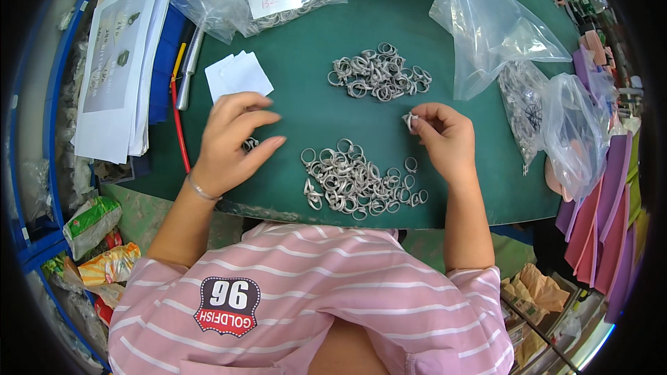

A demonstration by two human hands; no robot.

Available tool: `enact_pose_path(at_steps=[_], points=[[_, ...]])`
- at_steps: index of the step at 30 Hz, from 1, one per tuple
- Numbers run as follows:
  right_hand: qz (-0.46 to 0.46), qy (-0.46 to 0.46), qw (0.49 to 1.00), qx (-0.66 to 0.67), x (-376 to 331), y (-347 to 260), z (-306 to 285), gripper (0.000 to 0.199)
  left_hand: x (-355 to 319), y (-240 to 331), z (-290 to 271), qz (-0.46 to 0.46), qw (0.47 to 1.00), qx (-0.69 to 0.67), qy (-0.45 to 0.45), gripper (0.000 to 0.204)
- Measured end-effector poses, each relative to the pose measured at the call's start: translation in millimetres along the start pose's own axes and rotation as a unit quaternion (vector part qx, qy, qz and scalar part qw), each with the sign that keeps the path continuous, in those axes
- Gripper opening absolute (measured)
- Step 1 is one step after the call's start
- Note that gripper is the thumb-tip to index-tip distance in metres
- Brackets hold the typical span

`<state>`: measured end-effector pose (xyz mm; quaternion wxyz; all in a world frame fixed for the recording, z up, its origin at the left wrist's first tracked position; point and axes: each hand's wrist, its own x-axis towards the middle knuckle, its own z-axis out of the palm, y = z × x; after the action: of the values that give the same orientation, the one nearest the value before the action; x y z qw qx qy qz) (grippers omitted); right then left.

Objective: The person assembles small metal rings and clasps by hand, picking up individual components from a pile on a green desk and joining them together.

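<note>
My right hand [445,140] pinches a grey metal ring [410,121] between thumb and fingertips, above the green table. My left hand [233,140] has its fingers apart and curved over the table. A small ring [250,144] shows between its thumb and fingers; whether it touches the palm or lies on the table I cannot tell. Between my hands, close to the table's front edge, lies a loose pile of grey rings [358,180]. A second ring pile [379,73] sits farther back, beyond my right fingertips.
White paper slips [238,75] lie beyond my left hand. A labelled clear bag of rings [278,0] is at the back, an empty-looking plastic bag [486,28] at back right. More bags [524,107] line the right side. A red-yellow tool [178,104] and papers [114,62] are left.
</note>
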<state>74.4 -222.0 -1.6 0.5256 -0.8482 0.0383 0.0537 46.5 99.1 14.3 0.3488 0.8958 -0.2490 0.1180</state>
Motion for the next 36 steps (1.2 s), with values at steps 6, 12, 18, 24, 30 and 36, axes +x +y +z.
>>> enact_pose_path(at_steps=[6,12,18,24,30,36], points=[[-0.009,-0.053,0.976,0.210,-18.4,-11.4,4.6,0.013,65.3,21.8,75.3,0.064,0.995,-0.081,-0.003,0.032],[-0.085,-0.015,0.962,0.259,-35.2,-12.2,7.5,0.018,82.2,7.3,99.9,0.070,0.997,-0.025,-0.009,0.028],[-0.128,-0.017,0.979,0.160,-39.8,3.2,2.0,0.015,70.5,8.7,89.3,0.003,0.997,-0.075,0.011,0.018],[-0.219,-0.053,0.968,-0.109,-32.0,1.2,3.3,0.013,54.5,7.4,78.1,-0.099,0.991,-0.093,0.011,0.011],[-0.227,0.028,0.957,-0.176,-14.7,0.2,16.6,0.012,51.8,21.9,73.1,-0.152,0.975,-0.160,0.006,0.011],[0.081,-0.090,0.982,0.145,-25.5,-3.7,15.6,0.011,37.8,42.0,64.8,-0.344,0.804,-0.479,-0.075,0.013]])
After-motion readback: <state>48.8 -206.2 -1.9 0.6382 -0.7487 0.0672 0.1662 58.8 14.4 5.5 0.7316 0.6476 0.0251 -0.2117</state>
